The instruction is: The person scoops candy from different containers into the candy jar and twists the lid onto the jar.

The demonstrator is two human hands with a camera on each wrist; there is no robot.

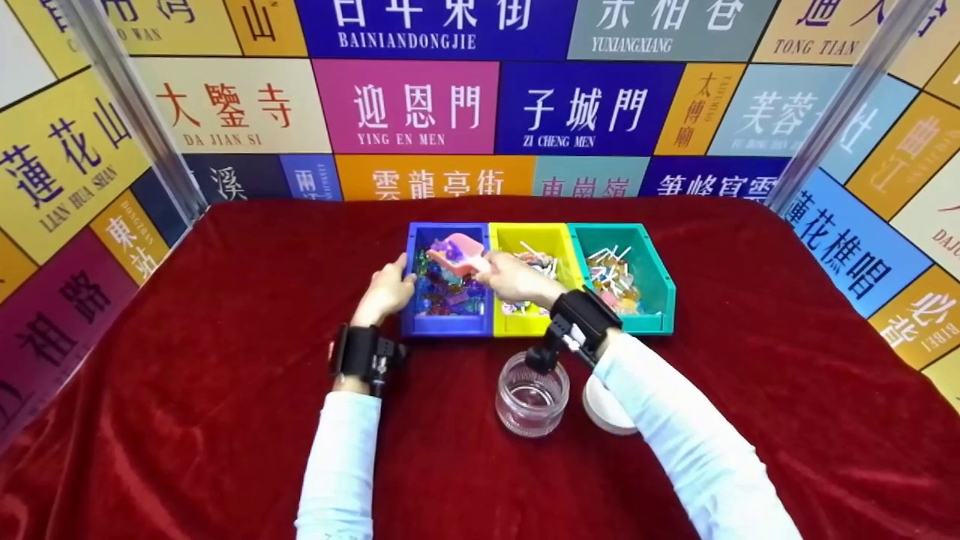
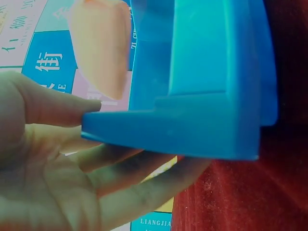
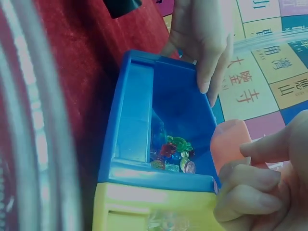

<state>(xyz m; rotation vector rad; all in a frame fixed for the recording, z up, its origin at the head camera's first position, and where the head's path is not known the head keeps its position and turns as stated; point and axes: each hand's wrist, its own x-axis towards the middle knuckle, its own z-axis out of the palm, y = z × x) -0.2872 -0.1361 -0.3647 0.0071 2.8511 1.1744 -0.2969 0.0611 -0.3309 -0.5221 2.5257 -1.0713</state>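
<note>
Pinching the pink scoop (image 1: 466, 244) of purple bits (image 1: 444, 248) in the right grip (image 1: 517, 279), up over the blue bin (image 1: 450, 325). Also pinching the side of that bin with the left grip (image 1: 388, 289).

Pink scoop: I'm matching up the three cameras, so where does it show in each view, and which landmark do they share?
Head: the pink scoop is just above and left of centre, over the blue bin, held by the right hand.
Left wrist: the pink scoop is at upper left, looking pale orange.
Right wrist: the pink scoop is in the right half.
Shared landmark: the blue bin, gripped by the left hand.
</note>
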